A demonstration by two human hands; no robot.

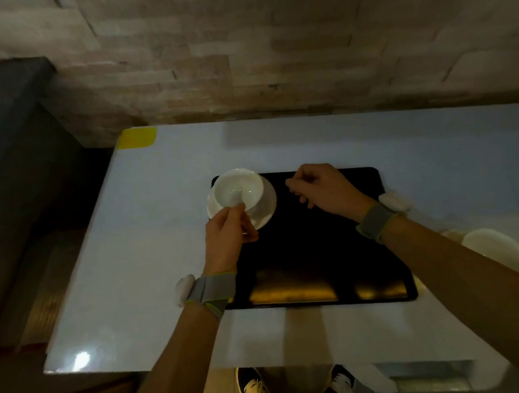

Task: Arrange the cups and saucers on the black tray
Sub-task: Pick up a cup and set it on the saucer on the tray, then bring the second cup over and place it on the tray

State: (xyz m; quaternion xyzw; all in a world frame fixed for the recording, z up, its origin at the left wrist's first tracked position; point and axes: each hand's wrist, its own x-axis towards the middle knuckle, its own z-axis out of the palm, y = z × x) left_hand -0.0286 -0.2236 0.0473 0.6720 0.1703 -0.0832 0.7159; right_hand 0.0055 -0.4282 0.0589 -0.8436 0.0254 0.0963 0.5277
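Observation:
A white cup (238, 188) stands on a white saucer (269, 206) at the far left corner of the black tray (306, 255). My left hand (227, 235) pinches the cup's near rim or handle with thumb and fingers. My right hand (318, 190) hovers over the tray's far middle, fingers loosely curled, holding nothing. Another white saucer or cup (494, 245) lies on the table right of the tray, partly hidden by my right forearm.
The tray rests on a white table (147, 240) with a yellow patch (136, 137) at its far left corner. A brick wall runs behind the table. A dark counter stands to the left. My shoes show below the table's near edge.

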